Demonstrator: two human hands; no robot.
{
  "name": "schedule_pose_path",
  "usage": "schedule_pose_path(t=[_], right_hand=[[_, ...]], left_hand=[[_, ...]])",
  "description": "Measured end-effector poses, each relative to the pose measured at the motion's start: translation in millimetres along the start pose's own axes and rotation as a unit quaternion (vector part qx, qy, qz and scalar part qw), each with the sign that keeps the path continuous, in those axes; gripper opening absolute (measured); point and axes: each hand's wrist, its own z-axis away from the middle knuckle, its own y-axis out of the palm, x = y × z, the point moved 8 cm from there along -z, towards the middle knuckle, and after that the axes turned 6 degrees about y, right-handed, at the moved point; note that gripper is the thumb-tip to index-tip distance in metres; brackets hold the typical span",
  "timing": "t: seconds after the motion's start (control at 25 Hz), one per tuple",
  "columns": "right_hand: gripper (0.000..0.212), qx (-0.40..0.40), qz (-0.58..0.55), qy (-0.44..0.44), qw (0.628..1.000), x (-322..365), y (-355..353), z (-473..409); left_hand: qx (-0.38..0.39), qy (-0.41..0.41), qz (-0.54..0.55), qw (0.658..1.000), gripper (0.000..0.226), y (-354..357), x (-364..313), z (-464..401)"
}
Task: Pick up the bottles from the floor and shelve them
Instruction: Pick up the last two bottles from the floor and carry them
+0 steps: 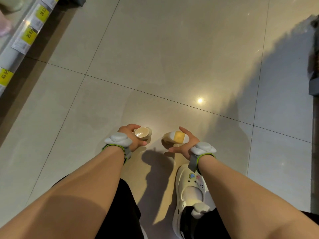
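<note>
Low in the frame's centre, the left hand (132,138) curls its fingers round a cream bottle (143,133); the right hand (184,145) grips a yellow-labelled bottle (175,137), both just above the tiled floor (155,57).

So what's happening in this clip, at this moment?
A person is bent over a tiled floor, one small cream bottle in each hand. The left hand grips the left bottle, its base towards the camera; the right hand curls round the right bottle, yellow-and-white label up. Whether the bottles have left the floor is unclear. The shelf edge with yellow price tags lies at upper left; nothing is shelved yet.
</note>
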Motion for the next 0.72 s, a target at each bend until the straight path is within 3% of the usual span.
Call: schedule_pose_path(t=[0.24,0.44,0.56,0.72], right_hand=[[0.085,-0.009,0.006,0.008,1.000,-9.9,10.9,-12.3],[0.046,-0.053,-0.006,0.021,0.998,-8.1,5.7,-11.4],[0.031,-0.057,-0.197,0.037,0.978,-12.2,6.0,-5.3],[0.031,0.004,-0.300,0.064,0.952,1.5,5.9,6.4]], left_hand=[[0.022,0.034,-0.050,0.998,0.048,14.1,-0.1,-9.8],[-0.012,0.039,-0.039,0.998,0.030,11.7,2.8,-8.8],[-0.034,0.003,0.082,0.996,0.047,12.3,15.8,-8.3],[-0.041,-0.042,0.288,0.956,0.047,11.5,20.6,1.4]])
